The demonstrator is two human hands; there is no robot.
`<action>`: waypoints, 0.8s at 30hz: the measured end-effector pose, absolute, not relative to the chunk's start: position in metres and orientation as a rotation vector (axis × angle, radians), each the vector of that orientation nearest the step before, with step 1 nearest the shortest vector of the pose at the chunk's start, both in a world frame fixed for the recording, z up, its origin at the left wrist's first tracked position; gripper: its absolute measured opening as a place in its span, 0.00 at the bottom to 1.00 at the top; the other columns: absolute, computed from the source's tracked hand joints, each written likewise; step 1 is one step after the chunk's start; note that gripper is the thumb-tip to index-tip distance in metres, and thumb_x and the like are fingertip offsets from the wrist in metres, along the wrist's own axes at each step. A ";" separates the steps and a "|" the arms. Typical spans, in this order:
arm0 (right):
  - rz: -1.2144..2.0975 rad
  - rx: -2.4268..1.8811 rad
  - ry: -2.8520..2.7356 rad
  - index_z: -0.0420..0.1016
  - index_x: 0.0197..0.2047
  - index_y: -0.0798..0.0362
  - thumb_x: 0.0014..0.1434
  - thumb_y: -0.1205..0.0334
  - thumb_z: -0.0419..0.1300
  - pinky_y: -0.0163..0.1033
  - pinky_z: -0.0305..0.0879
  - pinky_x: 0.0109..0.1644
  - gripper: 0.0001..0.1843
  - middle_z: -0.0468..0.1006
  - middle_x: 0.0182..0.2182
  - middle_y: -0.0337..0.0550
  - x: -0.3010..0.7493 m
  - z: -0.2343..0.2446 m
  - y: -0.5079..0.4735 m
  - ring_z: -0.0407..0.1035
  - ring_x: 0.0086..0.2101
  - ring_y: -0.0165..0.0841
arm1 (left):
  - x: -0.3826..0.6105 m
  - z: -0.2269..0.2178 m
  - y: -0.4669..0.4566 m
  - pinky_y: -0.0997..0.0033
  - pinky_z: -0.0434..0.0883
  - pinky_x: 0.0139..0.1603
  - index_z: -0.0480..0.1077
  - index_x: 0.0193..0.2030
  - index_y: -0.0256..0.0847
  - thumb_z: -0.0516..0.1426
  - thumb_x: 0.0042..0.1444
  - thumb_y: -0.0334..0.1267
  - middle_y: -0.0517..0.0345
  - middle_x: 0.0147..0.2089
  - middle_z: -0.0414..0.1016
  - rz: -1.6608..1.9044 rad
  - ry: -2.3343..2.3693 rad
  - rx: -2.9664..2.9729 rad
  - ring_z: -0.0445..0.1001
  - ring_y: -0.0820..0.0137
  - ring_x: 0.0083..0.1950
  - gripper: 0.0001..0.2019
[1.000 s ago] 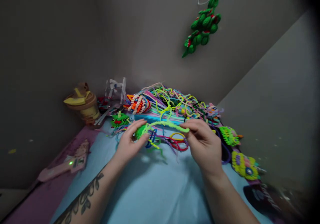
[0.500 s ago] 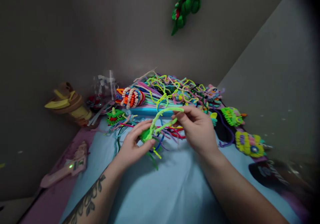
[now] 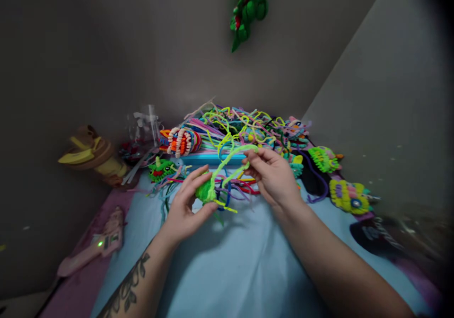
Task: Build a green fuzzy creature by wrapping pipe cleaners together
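Thumb and fingers of the left hand [image 3: 186, 207] pinch a green wad [image 3: 205, 193] just above the blue cloth [image 3: 230, 270]. The right hand [image 3: 275, 178], at 2 o'clock from it, pinches the lime stem [image 3: 229, 159] that arches up from the wad. A stem pile [image 3: 244, 124] lies at 12 o'clock, a pink glue gun [image 3: 97, 244] at 8 o'clock.

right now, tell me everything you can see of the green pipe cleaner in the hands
The pipe cleaner is fuzzy, lime green and thin. One end is wound into a small tight wad, pinched in the left hand. From there it arches up and over to the right hand, whose fingertips pinch it near the far end. It is held above the blue cloth, in front of the pile of loose pipe cleaners.
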State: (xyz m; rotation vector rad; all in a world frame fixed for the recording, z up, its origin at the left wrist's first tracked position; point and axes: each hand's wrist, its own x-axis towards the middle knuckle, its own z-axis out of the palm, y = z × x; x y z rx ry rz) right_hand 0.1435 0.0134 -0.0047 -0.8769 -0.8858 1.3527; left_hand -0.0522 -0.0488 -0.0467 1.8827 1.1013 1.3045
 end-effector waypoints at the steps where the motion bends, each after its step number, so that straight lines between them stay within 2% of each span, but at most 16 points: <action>1: 1.367 -0.883 -0.892 0.75 0.27 0.55 0.39 0.53 0.72 0.28 0.66 0.23 0.17 0.74 0.21 0.34 0.143 -0.004 0.013 0.66 0.20 0.22 | -0.052 -0.047 -0.049 0.55 0.64 0.63 0.63 0.61 0.54 0.62 0.53 0.32 0.51 0.67 0.58 1.311 1.104 1.892 0.56 0.57 0.69 0.28; 7: 1.557 -0.930 -0.935 0.74 0.27 0.55 0.37 0.51 0.73 0.30 0.66 0.23 0.19 0.74 0.20 0.33 0.139 -0.006 0.009 0.66 0.18 0.23 | -0.052 -0.048 -0.048 0.52 0.64 0.62 0.63 0.60 0.52 0.60 0.54 0.30 0.49 0.65 0.60 1.356 1.131 2.005 0.60 0.58 0.67 0.27; 19: 1.591 -1.099 -1.172 0.69 0.24 0.55 0.41 0.52 0.67 0.28 0.50 0.16 0.15 0.65 0.10 0.29 0.147 -0.008 0.015 0.56 0.12 0.22 | -0.055 -0.043 -0.048 0.58 0.66 0.61 0.59 0.63 0.50 0.56 0.54 0.23 0.46 0.66 0.58 1.195 1.098 2.412 0.62 0.60 0.65 0.31; 24: 1.610 -1.140 -1.188 0.67 0.27 0.53 0.39 0.58 0.65 0.28 0.49 0.16 0.13 0.66 0.14 0.28 0.145 -0.013 0.018 0.57 0.13 0.22 | -0.054 -0.042 -0.048 0.57 0.67 0.60 0.59 0.63 0.50 0.56 0.55 0.24 0.45 0.66 0.59 1.172 1.090 2.418 0.63 0.60 0.65 0.30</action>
